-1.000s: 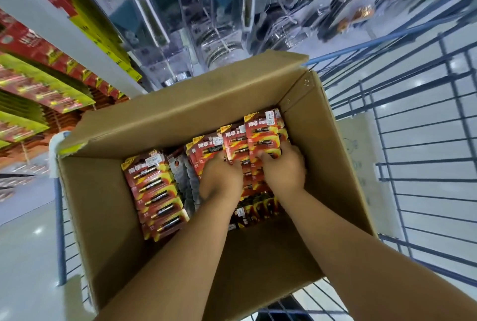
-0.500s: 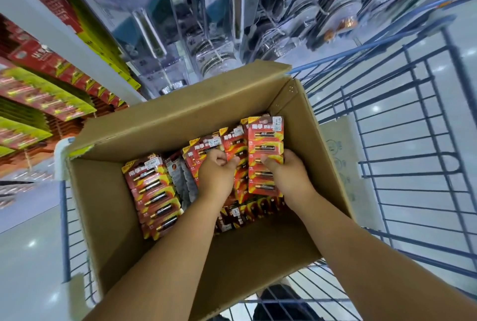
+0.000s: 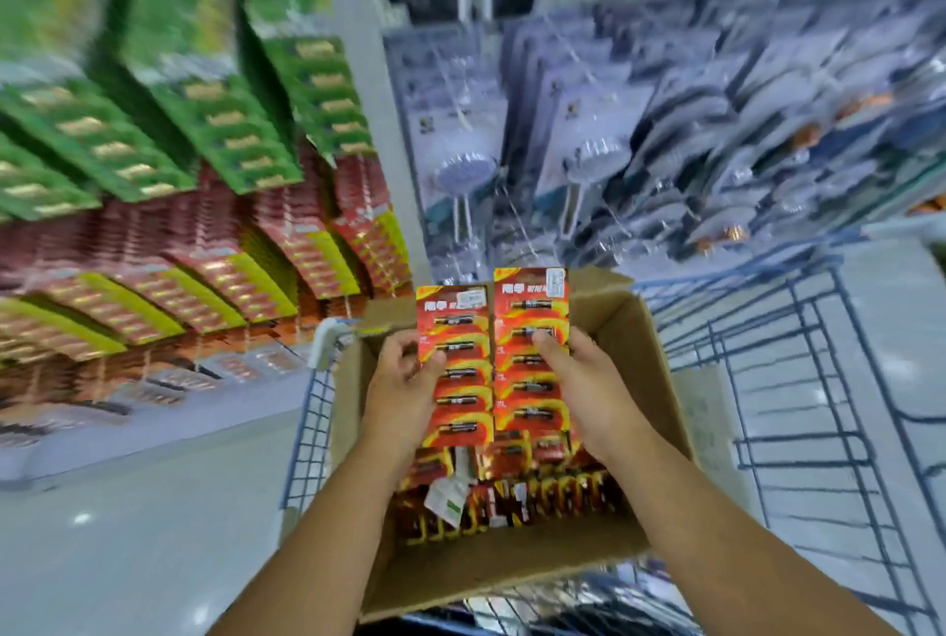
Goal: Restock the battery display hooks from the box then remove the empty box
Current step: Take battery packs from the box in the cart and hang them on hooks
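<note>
On the far left I see the display hooks [image 3: 215,277] hung with blurred rows of green packs above and red-and-yellow packs below, all smeared by camera motion. Just right of them a white upright [image 3: 368,134] divides that display from a wall of packaged shower heads [image 3: 463,164]. Below, a blue wire cart [image 3: 798,379] carries the open cardboard box [image 3: 512,564]. My left hand [image 3: 404,395] has its grip closed on a red battery strip [image 3: 453,364], thumb across the front and fingers behind its left edge. Beside it, edge to edge, a second battery strip [image 3: 532,349] stands upright in my right hand [image 3: 588,389], whose grip pinches it with the thumb on the front face. Both strips are raised above the box, their tops reaching past its far wall. Under them, loose battery packs [image 3: 512,487] lie jumbled on the box floor, some on edge along the near side. The cart's bare wire basket stretches off to the right over a pale floor [image 3: 128,533].
</note>
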`<control>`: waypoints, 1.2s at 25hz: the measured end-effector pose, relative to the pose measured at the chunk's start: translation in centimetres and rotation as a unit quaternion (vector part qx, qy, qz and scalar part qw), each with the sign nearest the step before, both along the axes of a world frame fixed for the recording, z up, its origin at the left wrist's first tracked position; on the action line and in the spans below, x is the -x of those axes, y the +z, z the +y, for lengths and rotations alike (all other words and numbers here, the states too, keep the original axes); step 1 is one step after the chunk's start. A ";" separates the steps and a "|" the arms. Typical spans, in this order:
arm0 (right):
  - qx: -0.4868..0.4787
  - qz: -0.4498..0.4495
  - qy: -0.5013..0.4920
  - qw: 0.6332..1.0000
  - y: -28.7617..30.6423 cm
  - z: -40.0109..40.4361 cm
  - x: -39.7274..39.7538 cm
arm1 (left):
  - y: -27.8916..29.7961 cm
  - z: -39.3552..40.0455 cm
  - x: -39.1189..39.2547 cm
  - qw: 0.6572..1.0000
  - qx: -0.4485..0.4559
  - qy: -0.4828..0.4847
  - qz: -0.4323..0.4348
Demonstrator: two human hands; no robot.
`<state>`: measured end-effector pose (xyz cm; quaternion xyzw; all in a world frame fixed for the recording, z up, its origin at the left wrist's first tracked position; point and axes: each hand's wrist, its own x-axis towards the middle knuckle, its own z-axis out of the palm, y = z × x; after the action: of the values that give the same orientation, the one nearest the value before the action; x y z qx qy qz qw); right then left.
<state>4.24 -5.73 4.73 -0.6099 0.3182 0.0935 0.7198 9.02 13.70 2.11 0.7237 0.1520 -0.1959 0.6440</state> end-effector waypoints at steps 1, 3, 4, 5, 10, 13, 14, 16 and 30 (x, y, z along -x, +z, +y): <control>-0.002 -0.014 0.009 1.000 1.8 0.9 -0.7 | 1.9 1.2 -0.2 0.999 0.004 0.020 -0.029; 0.004 -0.041 0.029 0.999 5.3 2.7 -2.1 | 6.2 3.8 -0.8 0.996 0.015 0.044 -0.075; 0.004 -0.054 0.037 0.998 7.2 3.7 -2.8 | 8.2 5.2 -1.2 0.994 0.017 0.048 -0.092; 0.005 -0.069 0.039 0.997 9.0 4.5 -3.6 | 10.2 6.4 -1.6 0.992 0.017 0.054 -0.113; 0.009 -0.157 0.072 0.985 18.3 8.8 -7.1 | 19.6 11.9 -4.1 0.973 0.032 0.104 -0.205; 0.011 -0.203 0.076 0.976 23.6 11.4 -9.4 | 25.2 14.5 -6.1 0.963 0.038 0.106 -0.245; 0.010 -0.216 0.078 0.973 25.2 12.2 -10.2 | 26.6 15.4 -7.1 0.959 0.041 0.105 -0.259; 0.012 -0.247 0.075 0.966 28.1 13.6 -12.1 | 29.2 16.6 -9.1 0.953 0.054 0.106 -0.278; 0.041 -0.295 0.047 0.954 34.5 16.9 -20.8 | 36.0 17.2 -18.3 0.941 0.043 0.106 -0.318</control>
<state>25.06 11.16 39.22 -0.6536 0.0667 -0.0700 0.7507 27.32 30.89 38.08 0.6999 0.0064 0.1071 0.7061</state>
